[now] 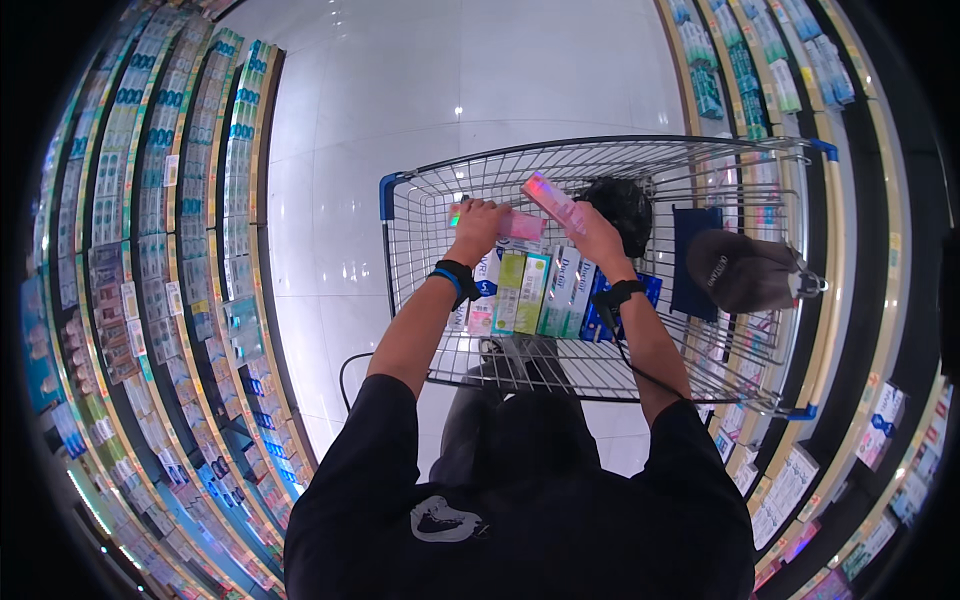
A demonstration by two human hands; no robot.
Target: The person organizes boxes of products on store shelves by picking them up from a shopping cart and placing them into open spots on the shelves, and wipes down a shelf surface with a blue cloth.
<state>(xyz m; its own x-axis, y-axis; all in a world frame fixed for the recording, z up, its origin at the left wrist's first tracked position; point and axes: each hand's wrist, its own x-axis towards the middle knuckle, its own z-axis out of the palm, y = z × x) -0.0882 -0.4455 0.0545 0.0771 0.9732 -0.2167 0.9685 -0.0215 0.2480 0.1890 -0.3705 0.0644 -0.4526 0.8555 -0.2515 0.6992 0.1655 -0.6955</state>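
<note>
My left hand [480, 225] rests over a pink carton [523, 226] with a shiny end, its fingers closed around it. In my right hand [598, 241] is a second slim pink carton [551, 199], tilted up with its iridescent end away from me. Both hands are inside a wire shopping cart [525, 367]. Under and between them stands a row of toothpaste-type cartons: a green-and-yellow one [509, 292], a similar one beside it [532, 294], white-and-green ones [564, 296] and a dark blue one [598, 319] partly behind my right wrist.
A black plastic bag [622, 214] lies at the cart's far side. A dark cap [731, 271] hangs at the right end near a navy panel [694, 262]. Stocked shelves line the left [161, 225] and right [750, 67]. Pale floor tiles [480, 75] stretch beyond the cart.
</note>
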